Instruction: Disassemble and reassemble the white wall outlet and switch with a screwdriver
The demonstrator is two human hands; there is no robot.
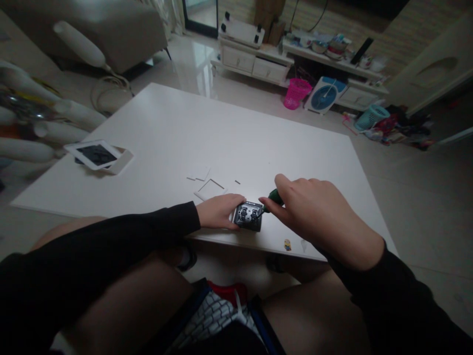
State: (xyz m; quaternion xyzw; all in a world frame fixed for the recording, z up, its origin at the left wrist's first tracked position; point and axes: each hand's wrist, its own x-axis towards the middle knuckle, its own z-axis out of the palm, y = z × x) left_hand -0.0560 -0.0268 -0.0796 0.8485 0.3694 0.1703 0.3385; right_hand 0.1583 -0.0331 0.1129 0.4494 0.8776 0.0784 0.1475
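Note:
My left hand [219,211] grips the left side of a small dark block with black slots, which looks like a wall socket [248,217], near the table's front edge. In my right hand [308,207] is a green-handled screwdriver [275,197], its shaft pointing down and left. The tip meets the right part of the socket's face; exactly what it touches is too small to tell. Just beyond my left hand lies a thin white frame [210,190]. A second flat white piece [201,173] and a little dark strip [237,182] are close by.
White plates with dark centres [96,154] lie stacked at the left of the white table [236,128]. Two small stickers, one a yellow cartoon figure [287,245], are at the front edge. Across the floor stand a pink basket [297,92] and a blue fan [325,96].

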